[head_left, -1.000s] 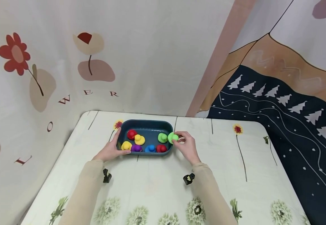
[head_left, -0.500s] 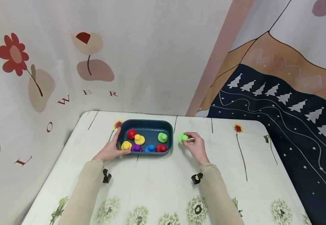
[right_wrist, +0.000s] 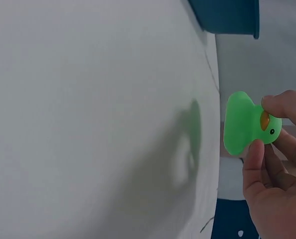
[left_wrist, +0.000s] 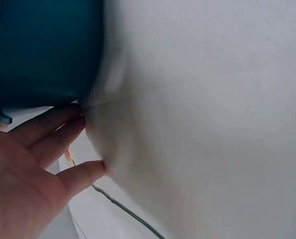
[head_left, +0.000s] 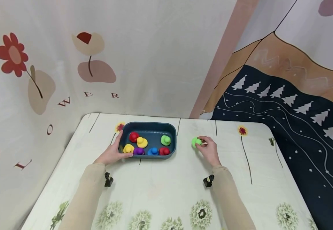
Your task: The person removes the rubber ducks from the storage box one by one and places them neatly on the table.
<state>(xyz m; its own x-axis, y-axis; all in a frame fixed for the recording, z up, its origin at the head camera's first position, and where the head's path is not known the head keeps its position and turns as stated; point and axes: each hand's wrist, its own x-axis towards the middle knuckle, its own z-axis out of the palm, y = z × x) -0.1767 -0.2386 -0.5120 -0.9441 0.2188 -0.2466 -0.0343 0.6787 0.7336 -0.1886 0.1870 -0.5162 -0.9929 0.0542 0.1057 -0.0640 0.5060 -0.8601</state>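
Observation:
My right hand [head_left: 210, 151] pinches a bright green rubber duck [head_left: 196, 142] by its head, right of the tray. The right wrist view shows the duck [right_wrist: 242, 127] between thumb and fingers, orange beak and eye visible, its shadow on the cloth beside it. At the left end of a dark blue tray [head_left: 152, 126] is my left hand [head_left: 112, 153], thumb along the front rim and fingers along the side. In the left wrist view, straight fingers lie beside the tray wall [left_wrist: 48, 55]. Inside the tray are a second green duck [head_left: 166, 140], a purple duck [head_left: 139, 151] and a blue duck [head_left: 153, 151].
Also in the tray are two red ducks [head_left: 134, 137] and two yellow ducks [head_left: 142, 142]. A white floral cloth [head_left: 160, 188] covers the table. Printed curtains [head_left: 155, 64] hang behind it and at the sides.
My right hand has carried the green duck from the tray's right rim further right over the cloth. My left hand and the tray have stayed in place.

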